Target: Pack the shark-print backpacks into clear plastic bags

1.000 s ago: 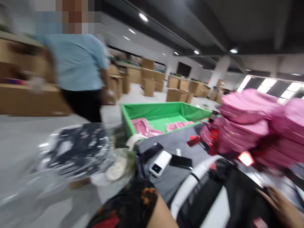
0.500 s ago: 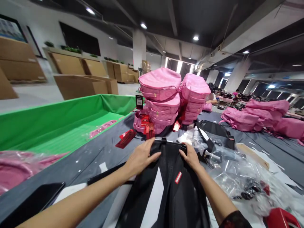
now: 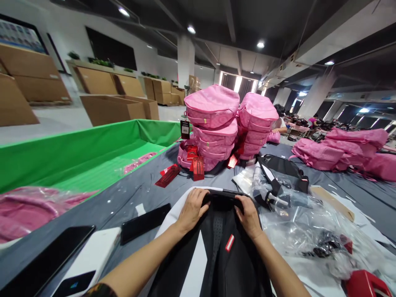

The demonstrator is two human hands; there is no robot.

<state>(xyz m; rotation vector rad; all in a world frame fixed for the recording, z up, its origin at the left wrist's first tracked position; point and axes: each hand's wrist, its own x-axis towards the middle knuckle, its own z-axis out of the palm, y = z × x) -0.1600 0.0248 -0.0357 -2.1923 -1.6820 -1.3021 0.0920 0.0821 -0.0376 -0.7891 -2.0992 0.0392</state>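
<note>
A black backpack (image 3: 238, 264) with a white slanted stripe and a small red-and-white label lies in front of me on the table. My left hand (image 3: 192, 209) is closed over the left of its top edge, with the thumb on the near side. My right hand (image 3: 249, 215) grips the same edge further right, its fingers curled over the rim. Between the hands the dark fabric dips inward. A white panel shows along the bag's upper left side. The fingertips behind the edge are hidden.
Pink backpacks (image 3: 213, 105) with red tags stand stacked ahead; more pink bags (image 3: 318, 152) lie right. Clear plastic bags (image 3: 297, 222) and a red object (image 3: 366, 284) are at the right. Left are a black phone (image 3: 145, 222), a white device (image 3: 93, 255) and a green-lined bin (image 3: 62, 152).
The backpack's top edge has shifted, exposing the white panel and a dark hollow between my hands. Both hands still hold the edge. My left forearm has moved right, uncovering the phone and white device.
</note>
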